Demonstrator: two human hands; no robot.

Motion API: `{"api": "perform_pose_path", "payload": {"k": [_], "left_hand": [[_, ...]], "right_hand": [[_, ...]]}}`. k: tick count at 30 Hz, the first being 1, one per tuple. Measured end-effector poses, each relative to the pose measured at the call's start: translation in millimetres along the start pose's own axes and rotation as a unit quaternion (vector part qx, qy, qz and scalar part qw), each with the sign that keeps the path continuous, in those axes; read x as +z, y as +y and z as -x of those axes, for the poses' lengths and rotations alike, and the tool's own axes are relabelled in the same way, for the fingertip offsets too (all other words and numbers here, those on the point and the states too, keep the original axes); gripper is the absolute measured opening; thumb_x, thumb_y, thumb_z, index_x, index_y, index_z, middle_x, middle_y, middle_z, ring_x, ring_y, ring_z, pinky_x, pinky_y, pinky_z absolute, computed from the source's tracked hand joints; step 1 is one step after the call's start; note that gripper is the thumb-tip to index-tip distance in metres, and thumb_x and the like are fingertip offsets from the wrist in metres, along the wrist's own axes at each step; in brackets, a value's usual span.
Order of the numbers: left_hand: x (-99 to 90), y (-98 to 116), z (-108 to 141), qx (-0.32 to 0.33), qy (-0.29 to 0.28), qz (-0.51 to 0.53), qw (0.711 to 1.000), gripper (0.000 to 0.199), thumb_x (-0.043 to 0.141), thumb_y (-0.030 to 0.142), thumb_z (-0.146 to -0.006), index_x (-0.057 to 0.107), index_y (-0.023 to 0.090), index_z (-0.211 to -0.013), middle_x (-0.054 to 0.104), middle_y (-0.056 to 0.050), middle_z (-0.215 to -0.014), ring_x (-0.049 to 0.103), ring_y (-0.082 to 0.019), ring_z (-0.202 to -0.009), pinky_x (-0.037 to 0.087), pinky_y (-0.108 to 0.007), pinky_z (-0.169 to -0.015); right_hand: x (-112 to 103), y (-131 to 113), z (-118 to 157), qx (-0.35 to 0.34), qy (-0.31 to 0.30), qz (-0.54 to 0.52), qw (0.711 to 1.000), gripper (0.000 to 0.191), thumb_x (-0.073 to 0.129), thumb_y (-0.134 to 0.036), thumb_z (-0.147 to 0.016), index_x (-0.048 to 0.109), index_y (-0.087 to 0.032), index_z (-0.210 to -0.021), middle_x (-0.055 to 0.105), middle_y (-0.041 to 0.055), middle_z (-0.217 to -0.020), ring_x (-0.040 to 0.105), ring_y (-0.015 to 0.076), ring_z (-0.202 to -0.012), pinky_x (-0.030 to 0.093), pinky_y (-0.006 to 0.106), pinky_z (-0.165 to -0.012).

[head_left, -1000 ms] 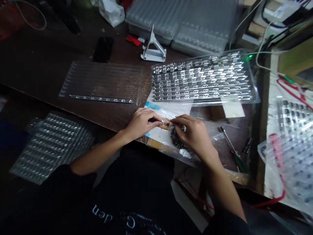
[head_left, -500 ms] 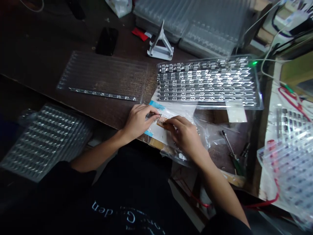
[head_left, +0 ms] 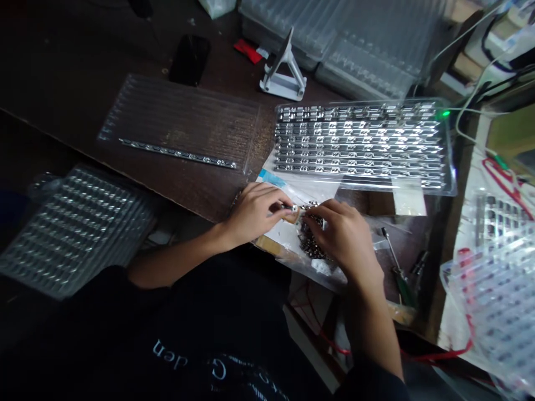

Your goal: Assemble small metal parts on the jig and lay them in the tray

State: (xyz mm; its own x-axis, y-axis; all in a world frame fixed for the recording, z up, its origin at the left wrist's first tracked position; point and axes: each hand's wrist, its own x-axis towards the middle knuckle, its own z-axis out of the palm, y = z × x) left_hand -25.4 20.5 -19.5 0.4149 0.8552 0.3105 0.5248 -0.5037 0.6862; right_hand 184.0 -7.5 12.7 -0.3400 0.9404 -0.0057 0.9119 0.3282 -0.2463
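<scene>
Mid frame, L hand (head_left: 254, 214) pinches tiny metal plug (head_left: 293, 208) w/ fingertips; light, slick, hold by its ends. R fingers (head_left: 330, 214) curl near dark bits (head_left: 311, 244).

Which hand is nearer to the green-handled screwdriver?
Right. The right hand is just left of the screwdriver, not touching it; the left hand is farther left, beyond the right hand.

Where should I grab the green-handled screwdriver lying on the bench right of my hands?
Take the green handle of the screwdriver, coming from the near side, past your right hand. The handle end lies toward you and the thin metal shaft runs away from you, so the handle looks easiest to close on.
</scene>
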Motion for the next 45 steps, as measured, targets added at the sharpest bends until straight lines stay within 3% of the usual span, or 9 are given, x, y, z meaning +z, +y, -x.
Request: {"api": "perform_pose_path", "payload": {"k": [6, 13, 21, 24, 27, 30, 34, 39, 45], "left_hand": [[17.9, 0, -4, 0.017, -0.023, 0.006, 1.000, 0.008, 0.074, 0.025, -0.085, 0.067, 0.021, -0.088, 0.073, 0.000, -0.088, 0.064, -0.020, -0.091, 0.043, -0.035, -0.088], [19.9, -2, -4, 0.007, -0.039, -0.020, 0.999, 0.010, 0.074, 0.023, -0.085, 0.065, 0.020, -0.084, 0.073, 0.000, -0.089, 0.064, -0.020, -0.092, 0.041, -0.035, -0.087], [19.1, -1, -4, 0.028, -0.018, 0.008, 0.999, 0.009, 0.072, 0.021, -0.087, 0.064, 0.020, -0.084, 0.074, 0.000, -0.089, 0.065, -0.019, -0.090, 0.043, -0.035, -0.086], [11.5, 2, -1, 0.044, 0.034, 0.048, 0.997, 0.009, 0.070, 0.019, -0.089, 0.062, 0.019, -0.084, 0.074, -0.001, -0.090, 0.067, -0.018, -0.089, 0.046, -0.033, -0.085], [0.3, 3, 3, 0.029, 0.074, 0.041, 0.996, 0.013, 0.074, 0.020, -0.085, 0.062, 0.019, -0.091, 0.074, -0.003, -0.093, 0.068, -0.019, -0.090, 0.048, -0.033, -0.084], [-9.9, 0, 9, 0.020, 0.089, 0.023, 0.996, 0.026, 0.077, 0.023, -0.083, 0.062, 0.020, -0.104, 0.074, -0.003, -0.095, 0.069, -0.019, -0.091, 0.049, -0.033, -0.086], [-21.0, -9, 17, 0.009, 0.084, -0.014, 0.996, 0.027, 0.075, 0.023, -0.085, 0.063, 0.021, -0.109, 0.076, -0.002, -0.096, 0.069, -0.020, -0.093, 0.049, -0.034, -0.088], [-43.5, -30, 14, -0.006, 0.072, -0.068, 0.995, 0.015, 0.068, 0.022, -0.090, 0.068, 0.022, -0.105, 0.075, -0.002, -0.099, 0.068, -0.019, -0.094, 0.048, -0.035, -0.089], [-71.7, -67, -8, -0.057, 0.159, -0.034, 0.985, 0.012, 0.059, 0.024, -0.094, 0.067, 0.019, -0.102, 0.072, -0.004, -0.102, 0.068, -0.017, -0.096, 0.052, -0.030, -0.088]], "right_hand": [[4, -1, -1, 0.003, -0.025, 0.009, 1.000, 0.018, 0.057, -0.025, -0.093, 0.073, -0.018, -0.092, 0.070, 0.0090, -0.089, 0.063, 0.0234, -0.081, 0.041, 0.032, -0.069], [2, 7, 4, 0.022, 0.080, -0.155, 0.984, 0.014, 0.054, -0.023, -0.094, 0.067, -0.017, -0.095, 0.071, 0.0063, -0.086, 0.066, 0.0194, -0.075, 0.047, 0.029, -0.070], [7, 6, 3, 0.032, 0.110, -0.141, 0.983, 0.023, 0.051, -0.016, -0.094, 0.074, -0.017, -0.100, 0.073, 0.0098, -0.098, 0.070, 0.0222, -0.085, 0.051, 0.032, -0.078], [12, 0, -1, 0.030, 0.100, -0.139, 0.985, 0.022, 0.051, -0.016, -0.094, 0.073, -0.016, -0.098, 0.073, 0.0102, -0.096, 0.069, 0.0224, -0.083, 0.051, 0.032, -0.075], [19, -9, -6, -0.026, 0.065, -0.162, 0.984, 0.020, 0.052, -0.013, -0.093, 0.071, -0.015, -0.099, 0.071, 0.0095, -0.093, 0.067, 0.0209, -0.081, 0.050, 0.029, -0.071], [25, -15, -8, -0.081, 0.034, -0.138, 0.987, 0.021, 0.051, -0.012, -0.094, 0.069, -0.015, -0.103, 0.069, 0.0101, -0.096, 0.065, 0.0217, -0.083, 0.049, 0.030, -0.070], [27, -21, -8, -0.106, 0.038, -0.057, 0.992, 0.028, 0.044, -0.008, -0.095, 0.069, -0.016, -0.107, 0.070, 0.0107, -0.101, 0.064, 0.0241, -0.088, 0.049, 0.033, -0.075], [24, -25, -9, -0.113, 0.029, -0.026, 0.993, 0.034, 0.040, -0.003, -0.094, 0.068, -0.014, -0.109, 0.070, 0.0118, -0.102, 0.064, 0.0243, -0.088, 0.048, 0.033, -0.074], [27, -20, -9, -0.115, 0.036, -0.023, 0.992, 0.031, 0.043, -0.002, -0.091, 0.068, -0.014, -0.106, 0.068, 0.0103, -0.098, 0.063, 0.0234, -0.084, 0.047, 0.032, -0.070]]}}
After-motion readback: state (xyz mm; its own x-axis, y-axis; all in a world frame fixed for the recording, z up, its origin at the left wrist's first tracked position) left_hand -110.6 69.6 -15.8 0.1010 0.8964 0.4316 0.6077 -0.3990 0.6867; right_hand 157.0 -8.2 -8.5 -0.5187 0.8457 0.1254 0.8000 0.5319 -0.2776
